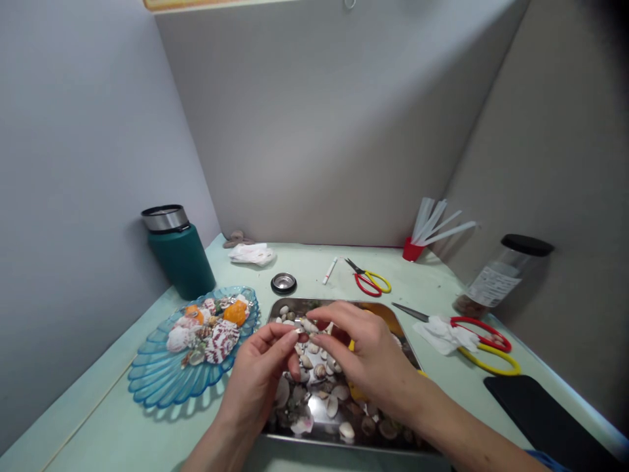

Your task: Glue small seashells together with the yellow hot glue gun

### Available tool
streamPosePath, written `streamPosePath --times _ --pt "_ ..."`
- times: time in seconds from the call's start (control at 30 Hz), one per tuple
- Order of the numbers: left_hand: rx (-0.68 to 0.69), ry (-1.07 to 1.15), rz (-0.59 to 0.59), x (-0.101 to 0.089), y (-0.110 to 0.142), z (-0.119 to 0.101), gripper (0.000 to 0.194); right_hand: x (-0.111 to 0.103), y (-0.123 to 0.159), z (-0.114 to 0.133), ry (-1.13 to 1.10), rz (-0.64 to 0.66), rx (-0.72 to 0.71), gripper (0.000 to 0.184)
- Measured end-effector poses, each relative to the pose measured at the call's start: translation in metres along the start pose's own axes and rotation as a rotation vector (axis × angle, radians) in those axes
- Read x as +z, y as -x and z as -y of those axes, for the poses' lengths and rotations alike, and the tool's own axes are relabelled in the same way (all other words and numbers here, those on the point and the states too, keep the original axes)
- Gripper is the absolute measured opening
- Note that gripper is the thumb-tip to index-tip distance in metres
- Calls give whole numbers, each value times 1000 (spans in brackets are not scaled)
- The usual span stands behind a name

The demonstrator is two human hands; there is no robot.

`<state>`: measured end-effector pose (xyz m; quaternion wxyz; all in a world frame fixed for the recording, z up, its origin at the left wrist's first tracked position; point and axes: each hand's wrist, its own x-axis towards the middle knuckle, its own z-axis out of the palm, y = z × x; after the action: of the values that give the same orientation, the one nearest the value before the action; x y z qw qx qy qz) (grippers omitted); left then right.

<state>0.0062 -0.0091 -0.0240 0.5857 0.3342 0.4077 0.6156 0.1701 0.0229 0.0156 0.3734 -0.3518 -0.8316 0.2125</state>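
Over a metal tray [295, 438] of loose seashells [331, 406], my two hands meet with fingertips close together. A small pale spiral seashell [309, 325] sits between the thumb and forefinger of my right hand [368, 351]. My left hand [258, 370] is closed in a pinch at the shell's left end, with a tiny whitish bit at its fingertips too small to name. Yellow and red things in the tray lie partly hidden behind my right hand. To the left, a blue scalloped glass plate [154, 377] carries more shells, among them an orange one [236, 313] and a striped one [222, 342].
Behind the plate stands a green bottle [181, 262]. A round lid [284, 282], a white marker [329, 271] and scissors [368, 280] lie beyond the tray. At right are larger scissors [484, 341] with white tissue [445, 333], a jar [498, 278], a red cup [413, 250] of glue sticks and a black phone-like slab [545, 416].
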Motion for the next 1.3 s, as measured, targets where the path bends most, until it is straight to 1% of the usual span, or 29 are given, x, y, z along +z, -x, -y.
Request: streamPosePath --times 0.07,0.3,0.4,0.47,0.5,0.6,0.63,0.83,0.93,1.0,1.1,1.3 --pt "-4 3 8 0 0 0 14 2 1 -1 20 0 -9 17" --pt "-13 11 22 2 0 0 12 8 2 -7 39 -10 -72 16" --pt "-19 39 27 1 1 1 10 6 1 -7 33 -30 -54 22" --pt "-34 68 21 0 1 1 9 4 1 -7 19 -40 5 26" --pt "-42 80 16 -1 1 1 9 4 0 -7 7 -33 39 24" --pt "-44 102 0 -2 0 1 9 5 -1 -6 -61 17 126 10" --pt "-42 103 -3 -2 0 1 9 6 -1 -6 -99 25 154 8" --pt "-60 58 15 -1 0 3 12 16 -3 -5 -384 48 364 10" --pt "-60 9 35 0 0 4 11 17 -3 -6 -514 71 414 9" --pt "-61 -24 36 1 1 4 12 18 -2 -6 -560 83 434 9" --pt "-62 -62 21 2 2 3 13 18 -2 -5 -505 70 439 10" --pt "-43 -97 26 1 3 4 15 17 0 -3 -330 40 384 13"
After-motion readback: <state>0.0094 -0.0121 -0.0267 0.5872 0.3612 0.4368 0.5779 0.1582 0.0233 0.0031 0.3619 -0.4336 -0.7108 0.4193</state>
